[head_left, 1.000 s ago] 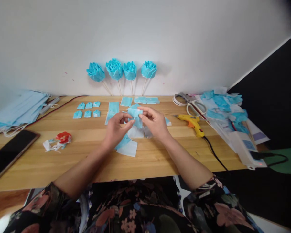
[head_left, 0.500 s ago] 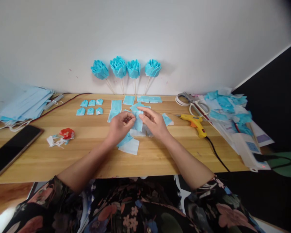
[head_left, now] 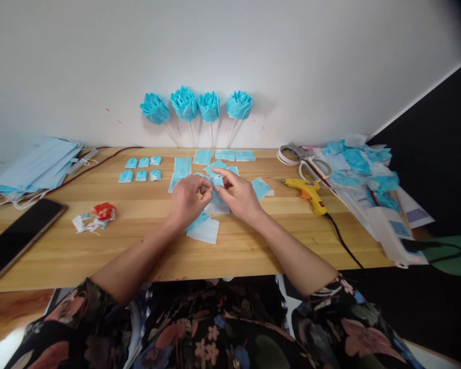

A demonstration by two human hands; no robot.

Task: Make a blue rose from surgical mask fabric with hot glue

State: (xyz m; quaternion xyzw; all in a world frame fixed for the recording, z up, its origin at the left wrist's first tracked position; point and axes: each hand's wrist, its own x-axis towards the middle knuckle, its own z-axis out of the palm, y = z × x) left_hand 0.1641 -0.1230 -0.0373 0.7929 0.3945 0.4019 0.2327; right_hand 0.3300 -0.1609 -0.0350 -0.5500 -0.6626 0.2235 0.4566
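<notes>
Thin light-blue fabric piece is pinched between the fingertips of the left hand and right hand, above scattered blue-and-white fabric cuttings.

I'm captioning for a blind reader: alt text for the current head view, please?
Left hand and right hand pinch a piece of blue fabric above a wooden desk. Four blue fabric flowers on sticks lean against the wall; a yellow glue gun lies right, a smartphone left.

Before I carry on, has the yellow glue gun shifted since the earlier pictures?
No. The glue gun lies in the same place beside the scissors, nozzle pointing left; only the camera's view shifted slightly.
</notes>
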